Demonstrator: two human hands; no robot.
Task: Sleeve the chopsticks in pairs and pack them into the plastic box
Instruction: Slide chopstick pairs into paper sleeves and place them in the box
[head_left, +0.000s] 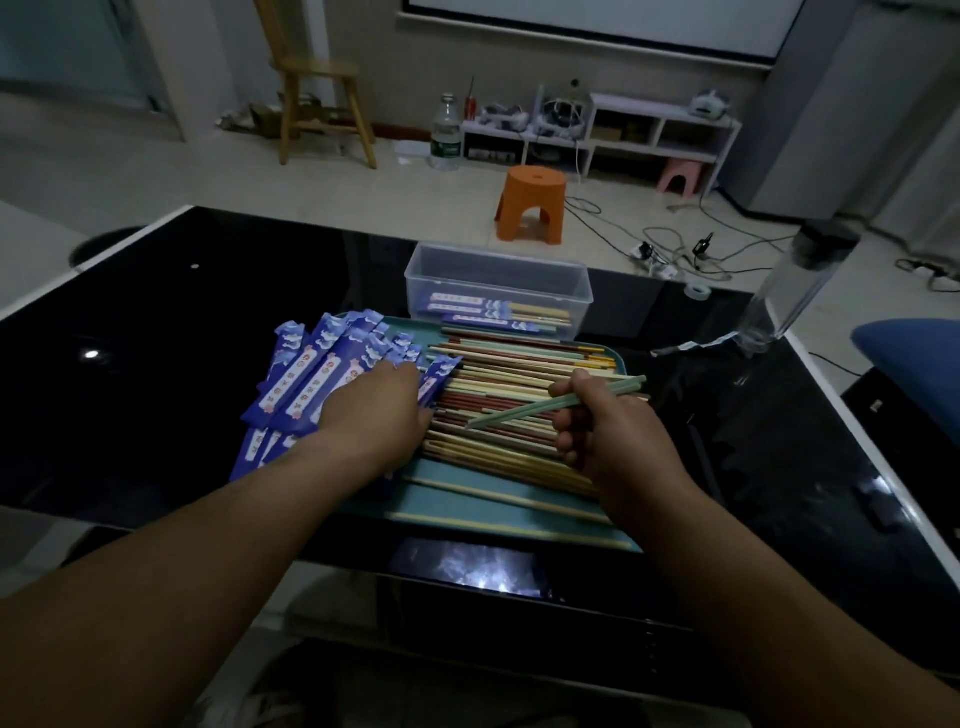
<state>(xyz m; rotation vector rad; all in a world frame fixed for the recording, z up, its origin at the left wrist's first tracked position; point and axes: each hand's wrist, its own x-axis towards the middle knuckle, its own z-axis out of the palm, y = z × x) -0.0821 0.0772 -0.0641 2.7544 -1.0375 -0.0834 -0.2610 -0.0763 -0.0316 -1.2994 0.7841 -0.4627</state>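
A teal tray (457, 506) on the black table holds a heap of loose chopsticks (519, 374) in cream, red and green. Blue paper sleeves (317, 374) lie fanned over the tray's left end. My left hand (374, 415) rests on the sleeves, its fingertips at one sleeve's edge; whether it pinches the sleeve is hidden. My right hand (608, 431) grips a pair of pale green chopsticks (524, 408) slanting left and down over the heap. Behind the tray stands a clear plastic box (498, 270) with a few sleeved pairs (483, 309) lying inside.
The black glass table (182, 322) stretches left of the tray. A clear water bottle (800, 286) with a dark cap and a roll of tape (697, 291) stand at the right back edge. Beyond the table an orange stool (530, 208) and cables lie on the floor.
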